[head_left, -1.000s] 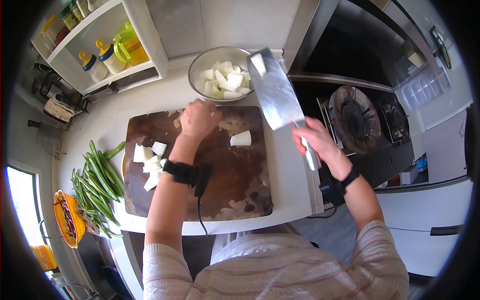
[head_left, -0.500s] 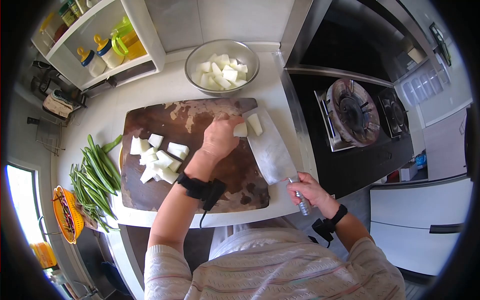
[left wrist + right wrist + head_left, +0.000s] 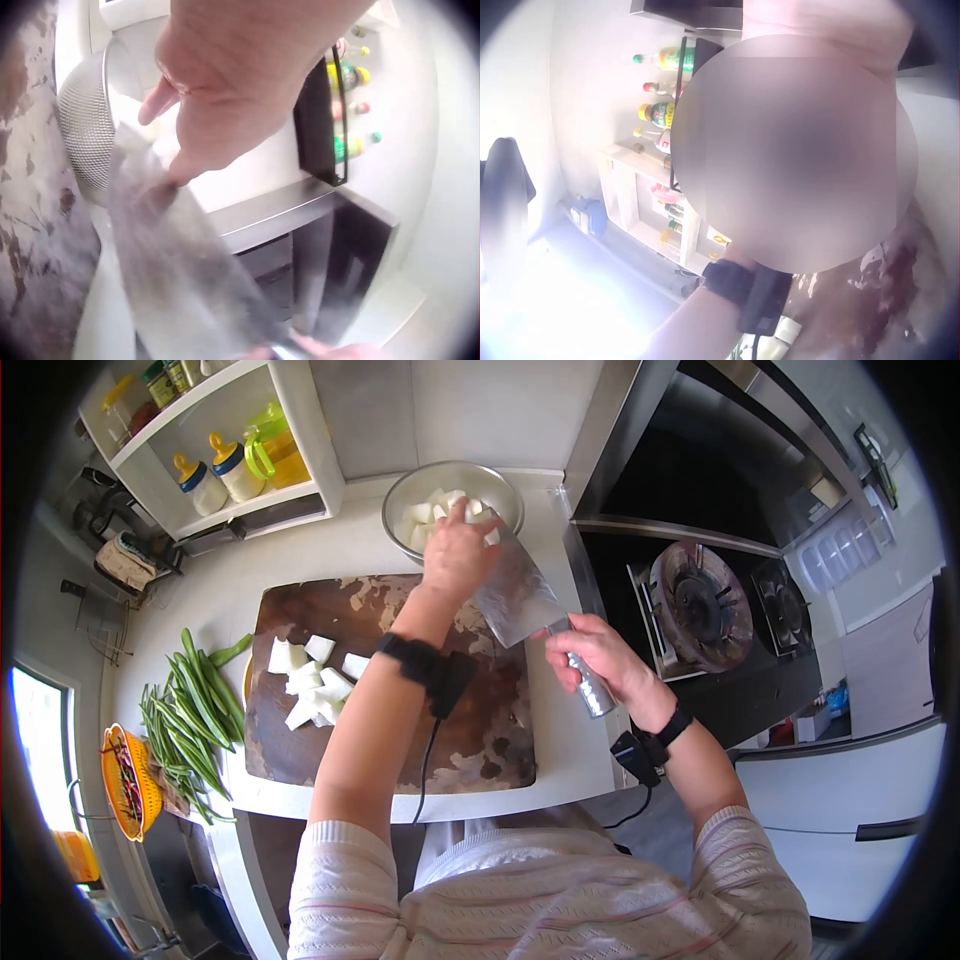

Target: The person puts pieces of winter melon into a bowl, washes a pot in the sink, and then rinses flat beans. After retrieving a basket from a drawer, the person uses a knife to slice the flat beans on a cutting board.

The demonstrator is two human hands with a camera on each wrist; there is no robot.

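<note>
The right hand (image 3: 600,658) grips the handle of a broad cleaver (image 3: 515,595). Its blade slants up to the near right rim of a metal colander (image 3: 399,495), whose mesh wall shows in the left wrist view. Over the blade's far end and the colander reaches the left hand (image 3: 458,555), fingers extended; in the left wrist view a fingertip (image 3: 180,177) is right at the blade. White vegetable chunks (image 3: 422,512) lie in the colander. More chunks (image 3: 318,685) are piled on the left of the wooden chopping board (image 3: 430,730). A large blur hides the right hand's work in its wrist view.
Long green beans (image 3: 190,710) lie left of the board, beside an orange basket (image 3: 155,790). A white shelf (image 3: 300,430) with bottles stands at the back left. To the right is a gas hob with a round burner (image 3: 705,605).
The cleaver dipped to the board's right side, carrying chunks, then rose to the colander. The left hand moved right to the blade, then up over the colander. More chunks joined the board's pile.
</note>
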